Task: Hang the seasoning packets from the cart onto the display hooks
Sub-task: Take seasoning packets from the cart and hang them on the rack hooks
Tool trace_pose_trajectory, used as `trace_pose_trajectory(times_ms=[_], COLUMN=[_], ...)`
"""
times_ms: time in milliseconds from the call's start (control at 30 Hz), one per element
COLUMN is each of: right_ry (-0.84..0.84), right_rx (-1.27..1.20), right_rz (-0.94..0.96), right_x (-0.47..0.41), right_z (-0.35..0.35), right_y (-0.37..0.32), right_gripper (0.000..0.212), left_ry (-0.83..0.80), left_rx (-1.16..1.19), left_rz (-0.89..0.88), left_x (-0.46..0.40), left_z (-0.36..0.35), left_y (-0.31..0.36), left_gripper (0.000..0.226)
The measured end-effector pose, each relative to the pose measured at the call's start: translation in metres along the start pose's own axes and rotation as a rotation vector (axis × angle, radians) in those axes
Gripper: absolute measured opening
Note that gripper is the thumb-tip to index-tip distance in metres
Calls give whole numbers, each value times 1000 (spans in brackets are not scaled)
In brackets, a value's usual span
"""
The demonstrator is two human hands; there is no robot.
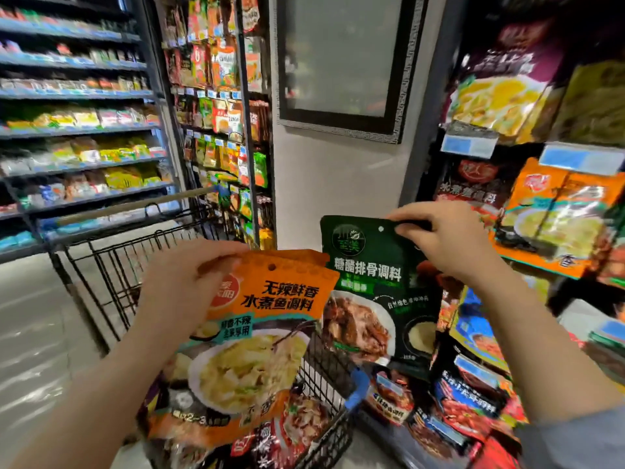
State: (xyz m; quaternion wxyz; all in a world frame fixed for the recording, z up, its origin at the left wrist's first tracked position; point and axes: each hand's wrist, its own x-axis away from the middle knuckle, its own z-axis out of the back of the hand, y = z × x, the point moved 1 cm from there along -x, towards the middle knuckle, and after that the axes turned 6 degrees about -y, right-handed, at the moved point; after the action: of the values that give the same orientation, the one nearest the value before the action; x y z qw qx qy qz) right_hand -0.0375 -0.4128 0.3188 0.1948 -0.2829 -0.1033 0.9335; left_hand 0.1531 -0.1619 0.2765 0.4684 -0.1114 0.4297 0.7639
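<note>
Above the black cart (111,265), the left hand (189,282) pinches orange packets (257,336) by the top. Beside them, the right hand (439,238) pinches a green packet (375,296) near the display.

Landmark: cart (189,265), directly before me. My left hand (189,282) above cart, pinching top of fish-seasoning packet (257,350); second identical packet behind it. More packets (287,431) in cart below. My right hand (439,238) right of cart, holding rib-seasoning packet (375,299) by top edge. Hanging display (541,198) right of cart. Shelves (77,130) left of and behind cart. Wall (338,181) behind cart.
</note>
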Motion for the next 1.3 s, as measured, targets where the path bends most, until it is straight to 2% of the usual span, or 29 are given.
trace_pose_trajectory(times_ms=[167, 300, 367, 500, 600, 767, 900, 1100, 1200, 1300], right_ry=[71, 161, 183, 249, 368, 527, 624, 660, 722, 796], right_rx=[17, -3, 31, 62, 28, 34, 33, 141, 187, 191], right_rz=[-68, -198, -241, -341, -429, -516, -551, -575, -574, -559], right_x=[37, 69, 82, 110, 131, 158, 160, 144, 133, 123], right_z=[42, 78, 95, 122, 136, 148, 156, 161, 161, 158], right_y=[61, 108, 133, 184, 217, 257, 278, 295, 300, 308], right_gripper=[21, 21, 22, 26, 36, 43, 43, 44, 55, 72], left_ry=[-94, -175, -202, -239, -253, -291, -358, -438, -457, -494], left_rx=[193, 342, 368, 371, 412, 559, 612, 670, 714, 756], left_rz=[-55, -118, -169, -301, -373, -390, -399, -514, -581, -590], left_x=[-27, -51, -63, -85, -99, -116, -132, -171, -192, -207], left_z=[-65, -124, -153, -213, -258, -316, -348, -396, -415, -434], left_y=[48, 91, 110, 149, 172, 194, 208, 225, 229, 230], left_gripper=[42, 66, 71, 52, 34, 49, 35, 32, 26, 31])
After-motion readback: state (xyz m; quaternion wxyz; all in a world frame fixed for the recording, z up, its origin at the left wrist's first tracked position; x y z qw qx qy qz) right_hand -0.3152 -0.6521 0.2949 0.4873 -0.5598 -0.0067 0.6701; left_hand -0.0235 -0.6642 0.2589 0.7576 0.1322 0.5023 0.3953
